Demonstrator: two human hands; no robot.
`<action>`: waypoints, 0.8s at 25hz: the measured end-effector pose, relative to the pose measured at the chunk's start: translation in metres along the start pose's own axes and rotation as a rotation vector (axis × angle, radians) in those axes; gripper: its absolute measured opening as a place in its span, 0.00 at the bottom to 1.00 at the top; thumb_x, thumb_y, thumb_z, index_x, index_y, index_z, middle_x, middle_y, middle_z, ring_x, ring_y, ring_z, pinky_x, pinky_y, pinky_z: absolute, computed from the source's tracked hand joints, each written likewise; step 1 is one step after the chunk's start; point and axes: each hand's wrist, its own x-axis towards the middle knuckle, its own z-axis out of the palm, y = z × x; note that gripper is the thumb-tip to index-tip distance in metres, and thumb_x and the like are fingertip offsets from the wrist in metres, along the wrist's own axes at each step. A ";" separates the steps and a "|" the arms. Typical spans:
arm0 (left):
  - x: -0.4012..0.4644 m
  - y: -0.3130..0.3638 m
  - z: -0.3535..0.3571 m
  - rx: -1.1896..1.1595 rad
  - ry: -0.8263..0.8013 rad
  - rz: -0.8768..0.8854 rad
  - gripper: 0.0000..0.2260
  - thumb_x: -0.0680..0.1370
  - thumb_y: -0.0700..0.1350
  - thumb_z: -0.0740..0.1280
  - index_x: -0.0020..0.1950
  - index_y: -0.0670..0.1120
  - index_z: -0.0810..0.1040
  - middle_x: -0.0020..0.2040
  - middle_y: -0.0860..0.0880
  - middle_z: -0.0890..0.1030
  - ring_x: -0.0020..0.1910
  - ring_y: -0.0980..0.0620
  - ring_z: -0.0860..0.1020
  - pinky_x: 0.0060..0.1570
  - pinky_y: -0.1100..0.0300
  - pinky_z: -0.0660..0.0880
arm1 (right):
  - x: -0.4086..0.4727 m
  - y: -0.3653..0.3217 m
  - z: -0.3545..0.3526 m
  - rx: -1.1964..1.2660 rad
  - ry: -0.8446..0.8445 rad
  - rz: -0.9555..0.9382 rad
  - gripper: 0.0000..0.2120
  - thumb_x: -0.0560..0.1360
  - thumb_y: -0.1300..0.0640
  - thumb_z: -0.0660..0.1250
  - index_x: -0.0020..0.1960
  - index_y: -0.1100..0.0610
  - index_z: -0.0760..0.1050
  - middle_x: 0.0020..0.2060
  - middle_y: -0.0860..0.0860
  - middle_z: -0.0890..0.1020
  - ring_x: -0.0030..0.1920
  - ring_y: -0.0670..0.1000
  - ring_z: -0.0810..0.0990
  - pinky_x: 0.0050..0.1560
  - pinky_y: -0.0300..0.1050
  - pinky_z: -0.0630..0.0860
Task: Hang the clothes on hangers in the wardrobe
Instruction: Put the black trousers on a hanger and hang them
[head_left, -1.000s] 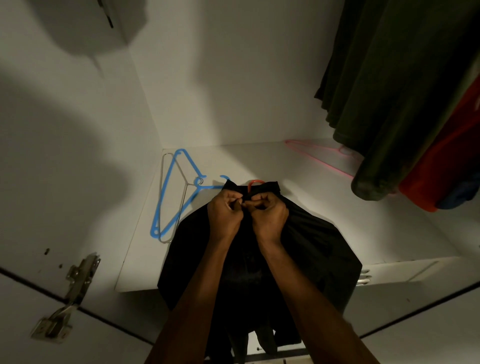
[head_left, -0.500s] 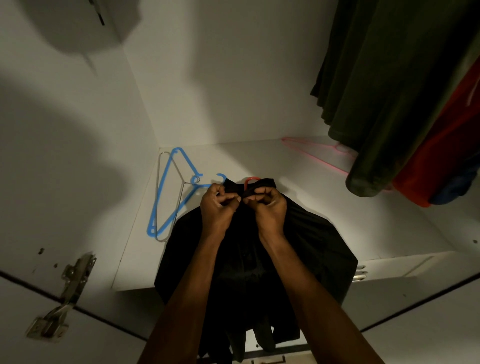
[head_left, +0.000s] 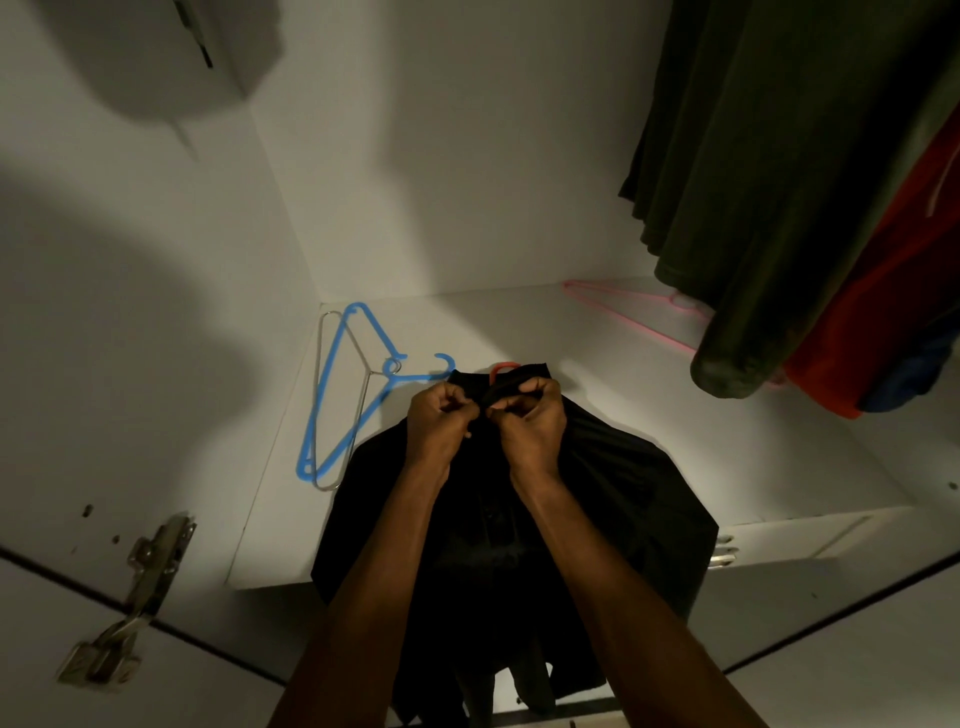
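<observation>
A black shirt (head_left: 623, 499) lies spread on the white wardrobe shelf (head_left: 675, 447), its lower part hanging over the front edge. A red hanger hook (head_left: 503, 368) pokes out past its collar; the rest of that hanger is hidden inside the shirt. My left hand (head_left: 441, 421) and my right hand (head_left: 532, 421) meet at the collar, both with curled fingers pinching the shirt's front opening just below the neck.
A blue plastic hanger (head_left: 358, 389) and a thin metal hanger (head_left: 332, 364) lie together at the shelf's left. A pink hanger (head_left: 623, 306) lies at the back right. A dark green garment (head_left: 779, 182), a red one (head_left: 893, 322) and a blue one (head_left: 914, 379) hang at right. A door hinge (head_left: 140, 582) sits lower left.
Both hands stay pinched at the shirt's collar, with only small finger shifts. The view has tilted slightly, so the shelf sits a little higher in frame.
</observation>
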 end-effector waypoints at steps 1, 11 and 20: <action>-0.002 0.000 0.001 -0.022 0.002 -0.003 0.08 0.74 0.31 0.69 0.40 0.43 0.80 0.36 0.46 0.84 0.32 0.52 0.80 0.35 0.60 0.78 | 0.000 0.001 0.000 -0.017 0.010 -0.011 0.23 0.64 0.75 0.70 0.50 0.52 0.71 0.38 0.57 0.84 0.38 0.53 0.85 0.47 0.53 0.83; -0.004 -0.001 -0.006 -0.084 -0.066 -0.009 0.05 0.75 0.31 0.73 0.48 0.39 0.85 0.41 0.41 0.87 0.41 0.44 0.87 0.40 0.61 0.82 | 0.001 0.007 -0.001 -0.092 0.007 -0.090 0.22 0.62 0.66 0.72 0.51 0.52 0.69 0.37 0.55 0.84 0.37 0.54 0.85 0.43 0.60 0.83; -0.003 -0.006 0.000 0.234 -0.019 0.167 0.04 0.75 0.38 0.76 0.48 0.41 0.84 0.39 0.51 0.84 0.39 0.59 0.82 0.43 0.66 0.80 | 0.005 0.013 -0.001 -0.205 0.022 -0.092 0.23 0.65 0.71 0.74 0.52 0.52 0.70 0.38 0.50 0.84 0.37 0.48 0.85 0.45 0.58 0.84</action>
